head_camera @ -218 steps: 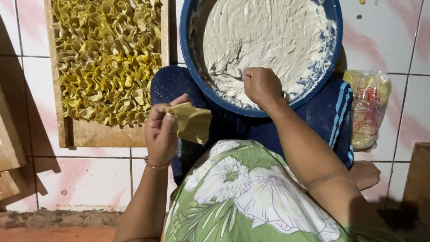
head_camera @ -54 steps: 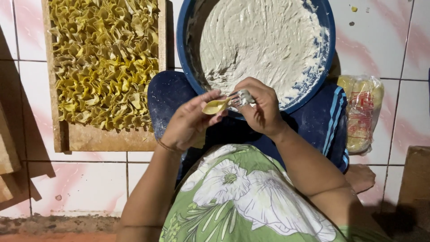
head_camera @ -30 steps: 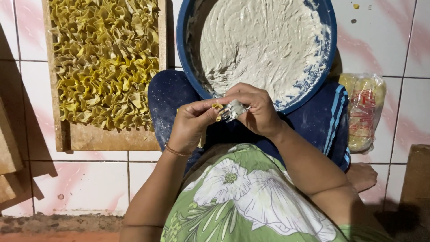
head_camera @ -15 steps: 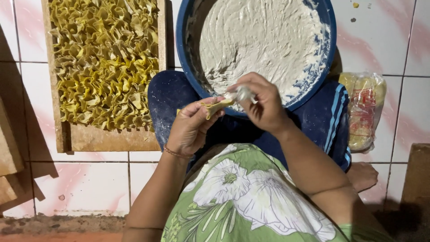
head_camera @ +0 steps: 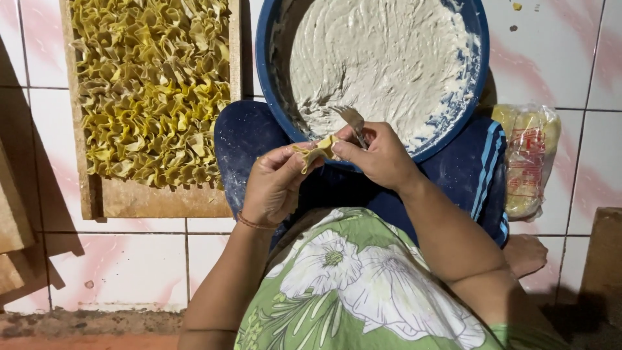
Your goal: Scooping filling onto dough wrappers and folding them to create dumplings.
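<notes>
Nearest is the person's lap in a green flowered garment (head_camera: 350, 285), with dark blue trousers (head_camera: 259, 139) beyond it; above the lap the left hand (head_camera: 275, 185) has its fingers curled closed around a folded yellow dumpling wrapper (head_camera: 315, 150), and the right hand (head_camera: 382, 159) pinches the same wrapper's right edge with thumb and forefinger while its other fingers grip a metal fork (head_camera: 353, 120) whose tines point far; just beyond the hands a blue basin (head_camera: 272, 84) of pale grey paste rests on the knees; on the left, a wooden tray (head_camera: 162, 199) lies on the tiled floor, piled with folded yellow dumplings (head_camera: 152, 84); on the right lies a plastic packet of wrappers (head_camera: 528, 159).
</notes>
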